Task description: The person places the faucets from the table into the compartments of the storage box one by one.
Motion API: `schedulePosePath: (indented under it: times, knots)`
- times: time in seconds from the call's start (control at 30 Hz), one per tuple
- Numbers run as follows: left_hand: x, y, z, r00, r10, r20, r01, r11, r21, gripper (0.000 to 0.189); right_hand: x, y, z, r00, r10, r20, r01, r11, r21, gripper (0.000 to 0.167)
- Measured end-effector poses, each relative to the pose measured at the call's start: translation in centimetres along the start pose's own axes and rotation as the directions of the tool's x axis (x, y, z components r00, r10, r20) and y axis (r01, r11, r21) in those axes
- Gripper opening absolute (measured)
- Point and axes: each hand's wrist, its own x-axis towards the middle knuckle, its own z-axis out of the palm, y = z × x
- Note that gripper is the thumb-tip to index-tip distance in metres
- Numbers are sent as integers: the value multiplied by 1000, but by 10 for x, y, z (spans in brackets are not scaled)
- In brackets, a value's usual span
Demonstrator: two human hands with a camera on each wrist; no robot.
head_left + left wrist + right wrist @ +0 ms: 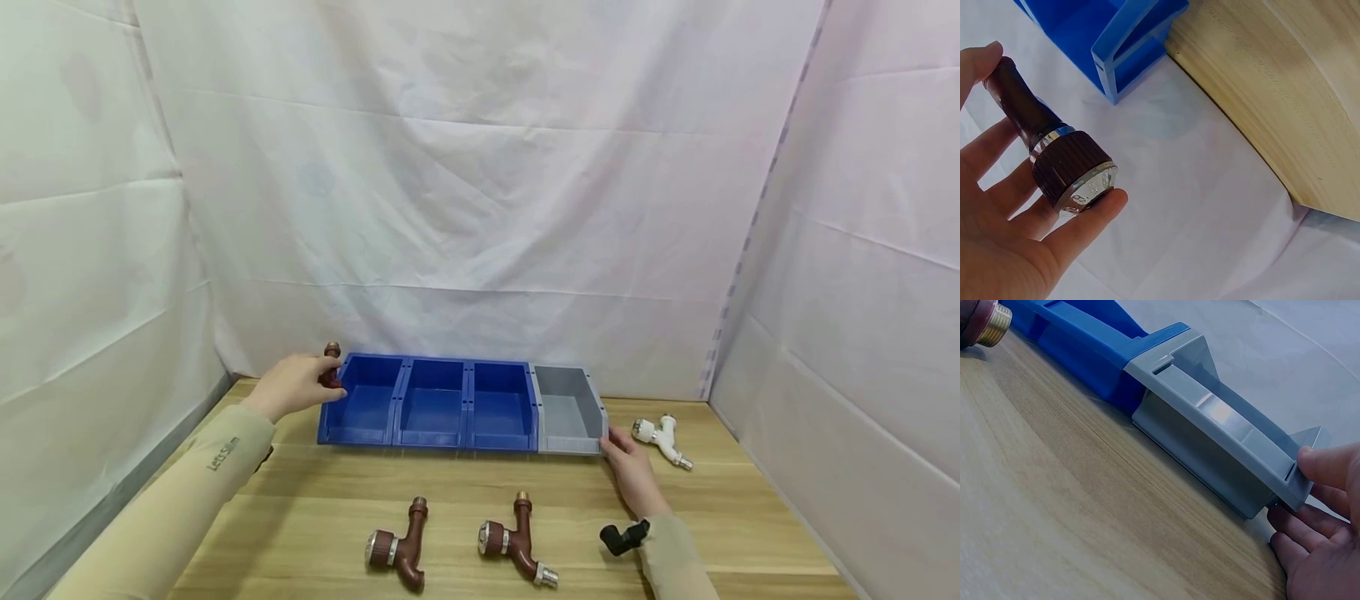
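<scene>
My left hand (pixel 296 385) holds a brown faucet (pixel 1066 144) beside the left end of a row of joined bins. In the left wrist view, the thumb lies by the faucet's narrow end and a fingertip touches its silver-capped knob. Three blue bins (pixel 432 439) and one grey bin (pixel 572 442) make up the row, and their insides look bare. At the row's right end my right hand (pixel 633 471) grips the front corner of the grey bin, thumb on the rim and fingers below, as the right wrist view shows.
Two brown faucets, a left one (pixel 408 550) and a right one (pixel 519 542), lie on the wooden table (pixel 315 517) in front of the bins. A white faucet (pixel 663 437) lies right of the grey bin. White cloth (pixel 480 167) hangs behind and at both sides.
</scene>
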Motion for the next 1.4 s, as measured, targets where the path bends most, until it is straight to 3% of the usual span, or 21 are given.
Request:
schedulePosePath:
  times: [0.33, 0.63, 1.4]
  knots:
    - [5, 0, -1, 1000, -6, 14, 6, 1000, -10, 36, -2, -2, 1, 1000, 5, -3, -5, 1000, 6, 56]
    - [7, 2, -4, 999, -19, 32, 19, 1000, -18, 55, 1, -4, 1, 1000, -2, 4, 2, 1000, 16, 56]
    - [11, 12, -1, 999, -25, 48, 27, 998, -49, 57, 1, -2, 2, 1000, -4, -5, 4, 1000, -19, 57]
